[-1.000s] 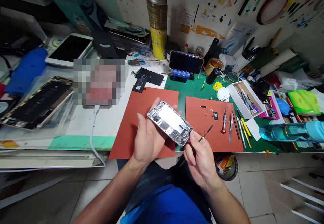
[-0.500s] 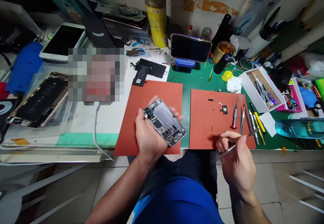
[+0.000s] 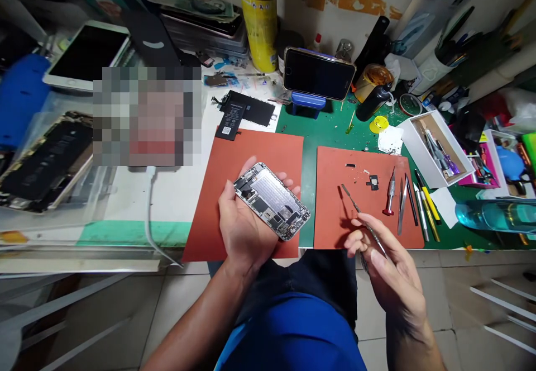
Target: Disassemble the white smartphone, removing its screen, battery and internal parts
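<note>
An opened phone (image 3: 270, 198), its circuit board and silver inner casing exposed, lies tilted across the palm of my left hand (image 3: 247, 223). My thumb and fingertips hold its edges, above the left reddish-brown mat (image 3: 205, 231). Over the front edge of the right mat (image 3: 330, 226), my right hand (image 3: 387, 262) grips a thin metal spudger (image 3: 369, 230) between thumb and fingers. Its flat tip points up and to the left, away from the phone. Small dark parts, one a black bracket-like piece (image 3: 374, 181), lie on the right mat.
A screwdriver (image 3: 391, 192), tweezers (image 3: 402, 206) and several pen-like tools lie right of my right hand. Behind the mats are a phone (image 3: 318, 75) on a blue stand and a black battery (image 3: 231, 118). A white tool box (image 3: 435, 147) and a blue bottle (image 3: 496, 215) stand at right.
The spudger has turned in my right hand, its flat tip swinging from the right to the upper left. My left hand keeps holding the phone. The view has shifted slightly.
</note>
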A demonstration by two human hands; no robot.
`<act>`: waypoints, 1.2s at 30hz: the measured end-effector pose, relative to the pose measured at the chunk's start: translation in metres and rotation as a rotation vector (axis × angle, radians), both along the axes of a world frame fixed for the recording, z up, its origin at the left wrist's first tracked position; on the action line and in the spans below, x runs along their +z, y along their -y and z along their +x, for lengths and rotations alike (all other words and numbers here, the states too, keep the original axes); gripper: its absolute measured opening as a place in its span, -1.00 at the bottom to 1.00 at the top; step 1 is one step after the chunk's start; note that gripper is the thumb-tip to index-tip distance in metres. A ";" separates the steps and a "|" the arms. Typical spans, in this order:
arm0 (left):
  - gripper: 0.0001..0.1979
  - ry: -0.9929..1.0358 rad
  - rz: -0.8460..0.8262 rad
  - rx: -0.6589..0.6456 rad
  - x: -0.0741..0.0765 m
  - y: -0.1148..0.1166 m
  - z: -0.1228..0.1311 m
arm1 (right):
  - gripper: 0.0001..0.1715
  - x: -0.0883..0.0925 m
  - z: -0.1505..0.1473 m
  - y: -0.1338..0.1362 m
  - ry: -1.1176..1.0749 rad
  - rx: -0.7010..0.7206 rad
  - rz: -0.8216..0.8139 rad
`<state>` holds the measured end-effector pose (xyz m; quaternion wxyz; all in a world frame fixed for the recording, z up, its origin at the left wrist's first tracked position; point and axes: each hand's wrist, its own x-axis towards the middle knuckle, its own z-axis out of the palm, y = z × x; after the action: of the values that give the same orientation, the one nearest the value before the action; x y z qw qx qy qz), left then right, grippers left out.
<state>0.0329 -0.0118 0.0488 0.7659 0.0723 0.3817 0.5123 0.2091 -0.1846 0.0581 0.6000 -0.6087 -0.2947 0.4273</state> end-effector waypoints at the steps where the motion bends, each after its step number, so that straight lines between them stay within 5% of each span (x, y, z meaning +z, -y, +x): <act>1: -0.41 0.002 -0.003 0.013 0.000 0.000 0.000 | -0.48 0.000 0.001 0.000 -0.030 0.057 0.010; 3: -0.41 0.007 -0.007 0.034 -0.001 0.000 0.001 | -0.43 -0.001 0.001 0.000 -0.068 0.140 -0.018; 8: -0.42 0.023 -0.002 0.029 -0.002 0.001 0.002 | -0.73 -0.003 -0.009 0.008 0.155 0.090 -0.151; 13: -0.46 0.014 0.088 -0.014 -0.002 0.005 0.003 | -0.62 0.001 -0.036 -0.001 0.485 0.170 -0.036; 20: -0.51 0.039 0.152 -0.054 -0.002 0.010 0.000 | -0.77 -0.006 -0.062 -0.033 0.780 0.149 0.127; 36: -0.55 0.063 0.148 -0.076 -0.004 0.011 -0.002 | -0.78 -0.010 -0.072 -0.042 0.750 0.174 0.130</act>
<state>0.0311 -0.0231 0.0449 0.7890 0.1273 0.3155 0.5116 0.1367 -0.1429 0.0480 0.4496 -0.6561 -0.5706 0.2045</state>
